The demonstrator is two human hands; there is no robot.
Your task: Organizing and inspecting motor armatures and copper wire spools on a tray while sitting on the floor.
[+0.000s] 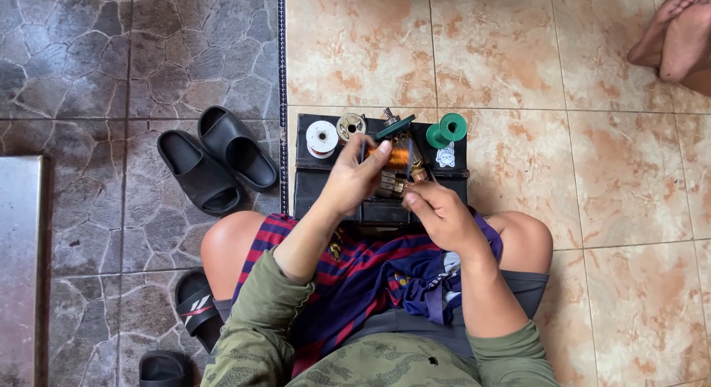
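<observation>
I sit on the floor with both hands over a black box (311, 181) just above the middle of the frame, set between my knees. My left hand (354, 181) is curled, its fingers (382, 150) closed in a pinch at the near end of a coil of copper-coloured wire (399, 157) on a small metal motor part (404, 178). My right hand (441, 215) comes in from the lower right, fingers bent and pressed on the lower edge of that metal part; I cannot tell whether they clamp it or only steady it.

The coil lies just right of my left fingertips and straight above my right thumb, so it sits between the two hands, touching both or nearly so. Its long axis looks to run left to right across the frame, tilted a little, though my left hand hides part of it. The left hand is the nearer to the copper; the right is nearer to the metal body beneath.

Along the top edge of the box stand a white spool (321, 138), a grey spool (350, 125) and a green spool (446, 130), with a dark green tool handle (395, 126) lying between them. To the left, on the dark stone floor, lie black slide sandals (216, 159). Another person's bare feet (678, 35) show in the upper right corner, well apart.
</observation>
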